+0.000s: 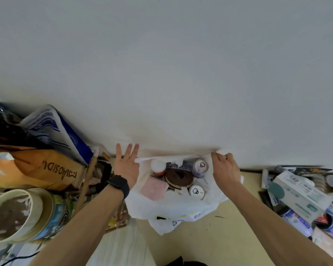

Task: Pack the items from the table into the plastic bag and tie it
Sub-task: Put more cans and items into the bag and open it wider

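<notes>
1. White plastic bag (181, 208) sits on the yellowish tabletop (210, 239), pushed right up to the wall. Its mouth is pulled wide, prob. so both top edges can be gathered for the tie.
2. Left hand (126, 166): back up, fingers straight & spread, at the bag's left rim. A stretched strip of bag handle (142, 159) meets its inner edge. It looks more like tensioning that side than gripping it. Thumb isn't visible, so can't tell if it's hooked thru the handle.
3. Right hand (226, 169): fingers curled, pinching the bag's right top edge by the wall, which holds that side up & out.
4. Inside the bag: far can (200, 166) & near can (196, 191), both w/ a purple logo on the lid, a round brown lid (179, 177), a pink pad (154, 187) and a white-capped bottle (158, 167). All lie low in the middle. My guess is their weight anchors the bag while the edges get pulled.
5. Packing seems done or nearly so. No knot yet.
6. Hard to make out:
   - A dark printed item behind the brown lid; can't ID it.
   - The pink pad could be a notebook or a pack.
   - The bag's far rim blends into the white wall.
   - The brown paper bag (46, 169) on the left & the white box (300, 191) on the right sit in clutter cut off by the frame. Can't say whether any of it is meant for packing.
</notes>
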Tool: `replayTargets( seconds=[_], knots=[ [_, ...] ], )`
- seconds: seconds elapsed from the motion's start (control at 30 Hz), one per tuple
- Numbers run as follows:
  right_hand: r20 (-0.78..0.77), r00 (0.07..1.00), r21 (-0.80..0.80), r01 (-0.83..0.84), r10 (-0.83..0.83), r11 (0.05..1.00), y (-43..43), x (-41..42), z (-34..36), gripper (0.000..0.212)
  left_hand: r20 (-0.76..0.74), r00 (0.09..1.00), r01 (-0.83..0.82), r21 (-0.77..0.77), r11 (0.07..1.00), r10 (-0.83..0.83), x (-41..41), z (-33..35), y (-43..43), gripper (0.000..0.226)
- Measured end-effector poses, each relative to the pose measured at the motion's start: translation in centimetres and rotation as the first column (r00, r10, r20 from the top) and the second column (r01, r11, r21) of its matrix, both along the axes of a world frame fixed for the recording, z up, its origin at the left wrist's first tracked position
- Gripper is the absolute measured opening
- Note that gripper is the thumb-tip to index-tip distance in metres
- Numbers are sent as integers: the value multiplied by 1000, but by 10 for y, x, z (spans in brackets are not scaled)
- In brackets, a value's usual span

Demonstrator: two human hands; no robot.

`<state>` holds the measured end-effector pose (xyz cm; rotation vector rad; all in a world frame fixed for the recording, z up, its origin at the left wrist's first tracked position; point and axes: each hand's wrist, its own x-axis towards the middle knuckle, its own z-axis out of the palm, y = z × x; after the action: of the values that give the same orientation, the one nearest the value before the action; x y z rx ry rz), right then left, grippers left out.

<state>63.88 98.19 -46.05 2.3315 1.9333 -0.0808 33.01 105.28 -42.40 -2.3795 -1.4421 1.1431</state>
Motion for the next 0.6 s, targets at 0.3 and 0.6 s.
replayTargets(
  seconds=[0.3,0.6],
  knots=[
    [-77,954,-336,-299,291,893,-65,-34,15,49,412,907,74,-355,932,85,17,3,-66,44],
    [-152,937,-511,-348,315,786,-114,-36,19,75,314,944,188,-267,945,-99,5,5,-107,53]
  ],
)
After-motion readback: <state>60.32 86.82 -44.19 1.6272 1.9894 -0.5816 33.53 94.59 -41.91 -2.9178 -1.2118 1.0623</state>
